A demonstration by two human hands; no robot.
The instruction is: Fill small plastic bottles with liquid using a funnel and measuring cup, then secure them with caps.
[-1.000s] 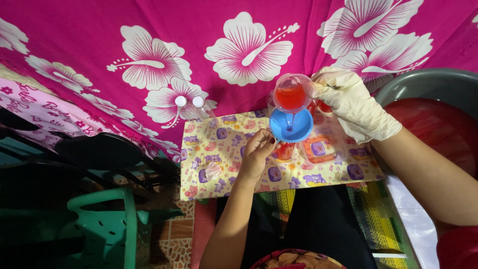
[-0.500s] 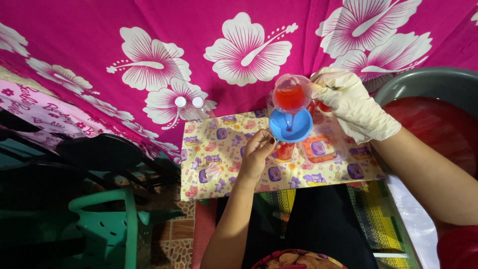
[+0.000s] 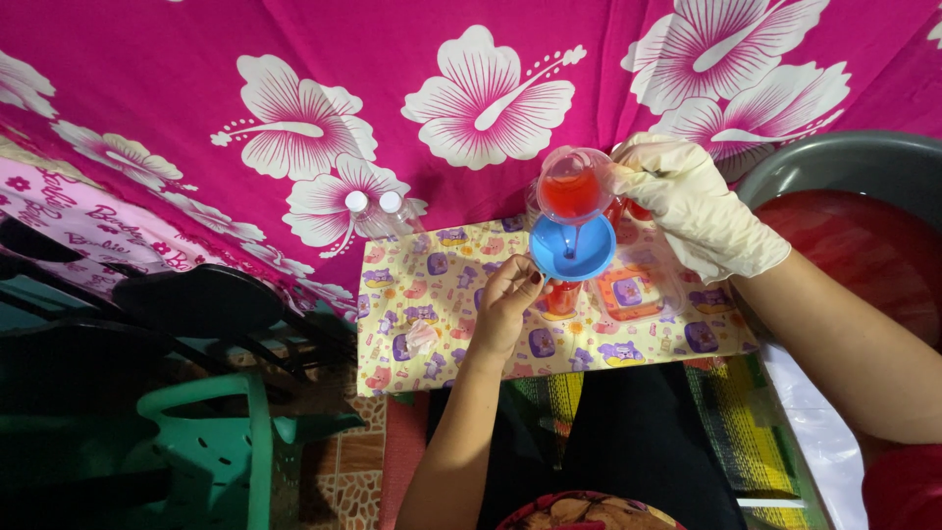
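Pouring: clear plastic cup (image 3: 572, 186) of red liquid, tilted, a thin red stream falling into the funnel
Funnel: round blue plastic funnel (image 3: 572, 251) just below the cup, seated in a small clear bottle (image 3: 561, 296) partly filled with red
Right hand (image 3: 695, 201): white-gloved, grasping the cup by its rim
Left hand (image 3: 508, 304): bare, fingers curled around the bottle (grip partly hidden)
Underneath: yellow patterned cloth (image 3: 442, 304)
Nearby: two capped clear bottles (image 3: 378, 211); grey basin (image 3: 844, 167) of red liquid at right
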